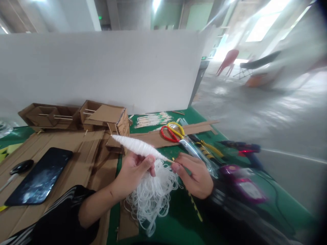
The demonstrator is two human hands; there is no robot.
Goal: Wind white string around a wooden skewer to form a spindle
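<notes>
A wooden stick wound thick with white string, a string spindle (138, 145), slants across the middle of the view. My left hand (136, 170) is closed around its underside, thumb and fingers on the wound string. At the lower right end of the spindle, the bare stick is pinched between the thumb and fingers of my right hand (195, 175). Beneath both hands lies a loose, looping heap of white string (153, 200). Just beyond the hands are scissors (186, 144) with one red and one yellow handle.
Cardboard boxes (107, 115) with sticks through them stand at the back left. A phone (41, 177) lies on cardboard at left. Wrapped sticks (153, 119), yellow-black pliers (212, 148), a purple-cased item (249, 189) and a glue gun-like tool (245, 149) sit on the green table.
</notes>
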